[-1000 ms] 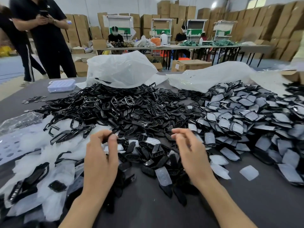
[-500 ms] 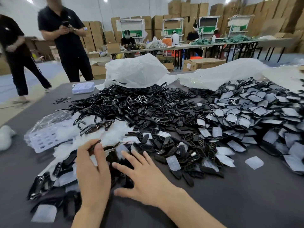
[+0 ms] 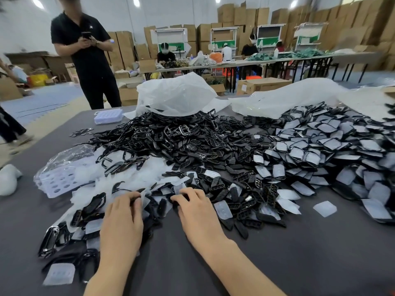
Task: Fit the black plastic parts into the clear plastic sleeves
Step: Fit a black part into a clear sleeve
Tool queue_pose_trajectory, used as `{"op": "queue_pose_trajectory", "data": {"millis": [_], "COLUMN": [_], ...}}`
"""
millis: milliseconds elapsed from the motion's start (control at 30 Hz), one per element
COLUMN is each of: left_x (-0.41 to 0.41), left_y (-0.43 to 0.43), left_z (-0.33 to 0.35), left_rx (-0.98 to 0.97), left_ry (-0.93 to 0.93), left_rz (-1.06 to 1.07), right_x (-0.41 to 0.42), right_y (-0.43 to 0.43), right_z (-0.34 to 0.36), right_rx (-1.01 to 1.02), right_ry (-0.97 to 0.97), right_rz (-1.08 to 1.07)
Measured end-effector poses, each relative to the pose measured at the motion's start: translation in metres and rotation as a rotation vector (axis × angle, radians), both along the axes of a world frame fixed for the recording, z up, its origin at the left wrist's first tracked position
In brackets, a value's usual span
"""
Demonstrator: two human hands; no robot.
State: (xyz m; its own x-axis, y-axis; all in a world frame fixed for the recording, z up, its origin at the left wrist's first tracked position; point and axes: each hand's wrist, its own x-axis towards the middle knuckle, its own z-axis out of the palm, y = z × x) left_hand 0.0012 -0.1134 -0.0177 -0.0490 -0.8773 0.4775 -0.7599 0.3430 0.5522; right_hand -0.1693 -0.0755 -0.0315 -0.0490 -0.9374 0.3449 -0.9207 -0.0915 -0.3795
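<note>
A big heap of loose black plastic parts (image 3: 181,142) covers the middle of the grey table (image 3: 299,257). To its right lies a heap of parts in clear sleeves (image 3: 320,150). Single clear sleeves (image 3: 324,208) lie at the near edge of the heaps. My left hand (image 3: 123,221) pinches a thin black part between thumb and fingers, against a clear sleeve (image 3: 146,202). My right hand (image 3: 196,212) has its fingers curled down onto a black part (image 3: 175,202) at the front of the pile. What lies under both palms is hidden.
Two white plastic bags (image 3: 175,95) lie behind the heaps. A lilac perforated box (image 3: 108,116) sits at the far left, and a clear bag with a holed tray (image 3: 62,174) at the left. A person in black (image 3: 89,60) stands at the table's far corner.
My view swung left. My right hand came across from the right and its spread fingers have curled onto a black part. My left hand kept its pinch and moved slightly right.
</note>
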Motion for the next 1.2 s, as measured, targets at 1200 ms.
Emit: {"op": "queue_pose_trajectory", "data": {"millis": [1200], "left_x": [-0.032], "left_y": [-0.352], "left_z": [0.085], "left_rx": [0.462], "left_ry": [-0.006], "left_rz": [-0.115], "right_x": [-0.074], "right_y": [-0.195], "right_z": [0.035], "right_rx": [0.045], "right_ry": [-0.326], "right_rz": [-0.180]}}
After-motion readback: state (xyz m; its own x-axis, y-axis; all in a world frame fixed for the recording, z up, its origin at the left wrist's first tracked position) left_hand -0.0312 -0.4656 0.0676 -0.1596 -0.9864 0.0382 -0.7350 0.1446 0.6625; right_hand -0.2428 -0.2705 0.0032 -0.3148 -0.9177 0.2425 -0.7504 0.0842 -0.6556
